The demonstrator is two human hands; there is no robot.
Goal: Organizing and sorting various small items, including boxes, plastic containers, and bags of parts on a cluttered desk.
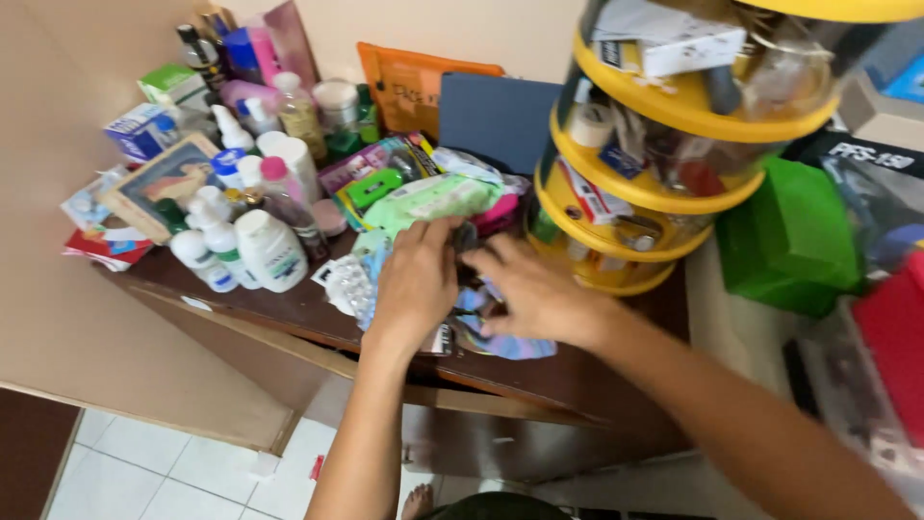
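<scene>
Two hands over dark surface [539, 371]. Left hand [416, 279] curled, fingertips pinching small dark item [468, 237]. Right hand [539, 294] half-curled, touching same item; grip unclear through blur. Under both: one blue patterned packet [505, 345]. Left of left hand: one blister pack [351, 286], three white bottles [269, 250]. Beyond right hand: one yellow tiered organiser [674, 106].

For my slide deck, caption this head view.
Both hands, left and right, sort small packets on a cluttered dark wooden shelf.

I'm seeing a glossy dark wood table [289, 313], shiny white plastic bottles [270, 250], and a glossy yellow-and-clear plastic organiser [674, 101].
</scene>
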